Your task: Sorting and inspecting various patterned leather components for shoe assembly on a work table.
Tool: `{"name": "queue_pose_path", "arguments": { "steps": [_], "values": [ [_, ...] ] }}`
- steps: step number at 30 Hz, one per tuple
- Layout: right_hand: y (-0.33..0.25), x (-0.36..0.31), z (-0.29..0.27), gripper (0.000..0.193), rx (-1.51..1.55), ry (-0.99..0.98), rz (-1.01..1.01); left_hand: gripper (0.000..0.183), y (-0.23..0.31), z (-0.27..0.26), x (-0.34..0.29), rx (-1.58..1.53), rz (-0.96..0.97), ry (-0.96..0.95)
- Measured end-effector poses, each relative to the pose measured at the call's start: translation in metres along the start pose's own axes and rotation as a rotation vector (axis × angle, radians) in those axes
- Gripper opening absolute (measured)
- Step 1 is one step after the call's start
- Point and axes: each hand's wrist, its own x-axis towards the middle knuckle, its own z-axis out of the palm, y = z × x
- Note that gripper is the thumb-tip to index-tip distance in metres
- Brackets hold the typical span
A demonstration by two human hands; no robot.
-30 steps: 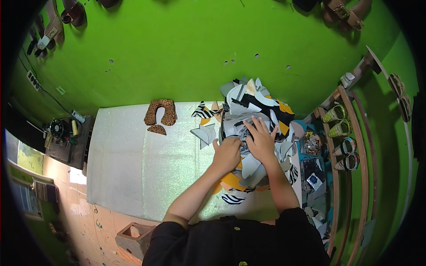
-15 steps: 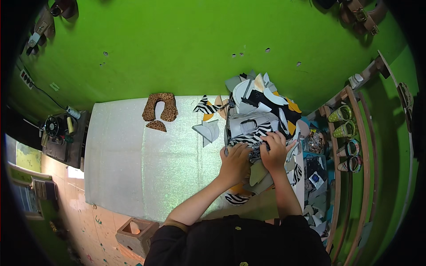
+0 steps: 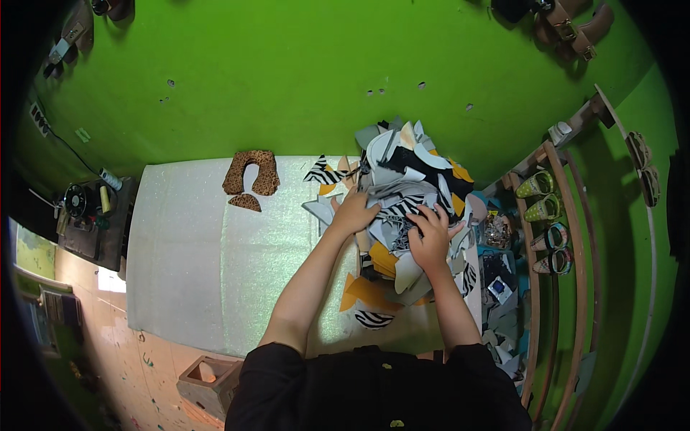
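A heaped pile of cut material scraps, grey, white, black, yellow and zebra-striped, covers the right part of the table. At the pile's left edge my left hand (image 3: 352,214) is closed on a grey scrap (image 3: 395,188), which looks tilted up; some of its fingertips are hidden. My right hand (image 3: 431,238) rests on the heap with fingers spread, over a zebra-striped scrap (image 3: 402,206) and dark shredded bits. Below the hands lie a yellow scrap (image 3: 382,260) and a striped offcut (image 3: 374,319).
Two leopard-print pieces, a U-shaped one (image 3: 233,172) and a small curved one (image 3: 245,203), lie on the pale table (image 3: 180,251). A wooden rack (image 3: 535,316) with sandals (image 3: 543,208) stands right. At left is a small machine table (image 3: 108,233); a hollow block (image 3: 205,384) sits below.
My left hand has moved left and up to the pile's edge, tilting the grey scrap. My right hand has spread its fingers. Yellow scraps below are more exposed.
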Motion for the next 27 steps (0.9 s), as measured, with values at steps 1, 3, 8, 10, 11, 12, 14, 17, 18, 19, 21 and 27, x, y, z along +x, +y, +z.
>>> {"name": "queue_pose_path", "arguments": {
  "steps": [1,3,8,10,11,12,14,17,18,19,21,27],
  "values": [
    [0.0,0.0,0.001,0.023,0.005,0.0,0.006,0.046,0.002,0.002,-0.003,-0.001,0.004,0.007],
    [0.006,0.0,0.0,0.033,-0.027,-0.06,0.039,0.041,0.013,0.012,-0.025,-0.042,0.085,0.041],
    [0.0,0.01,-0.004,0.058,-0.045,-0.017,0.047,0.04,0.031,0.029,-0.055,-0.018,0.137,0.227],
    [-0.002,0.013,-0.003,0.066,-0.105,-0.023,-0.002,0.039,0.034,0.028,-0.061,0.021,0.166,0.246],
    [-0.004,0.015,-0.004,0.066,-0.101,-0.026,-0.008,0.039,0.032,0.032,-0.063,0.022,0.161,0.251],
    [-0.007,0.018,-0.006,0.069,-0.104,-0.034,-0.023,0.039,0.032,0.038,-0.064,0.048,0.189,0.29],
    [-0.014,0.029,-0.016,0.074,-0.103,-0.074,-0.056,0.038,0.034,0.045,-0.067,0.084,0.236,0.333],
    [-0.025,0.053,-0.025,0.075,0.024,-0.1,-0.154,0.036,0.034,0.051,-0.073,0.042,0.249,0.431],
    [-0.029,0.06,-0.024,0.066,0.109,-0.033,-0.163,0.036,0.035,0.053,-0.074,0.042,0.252,0.431],
    [-0.026,0.061,-0.021,0.066,0.108,-0.031,-0.162,0.033,0.036,0.055,-0.076,-0.021,0.252,0.479],
    [-0.017,0.065,-0.008,0.047,0.046,-0.218,-0.225,0.031,0.034,0.057,-0.078,-0.079,0.252,0.532],
    [-0.003,0.044,-0.003,0.011,0.102,-0.069,-0.164,0.038,0.018,0.052,-0.077,-0.423,0.129,0.553]
  ]
}}
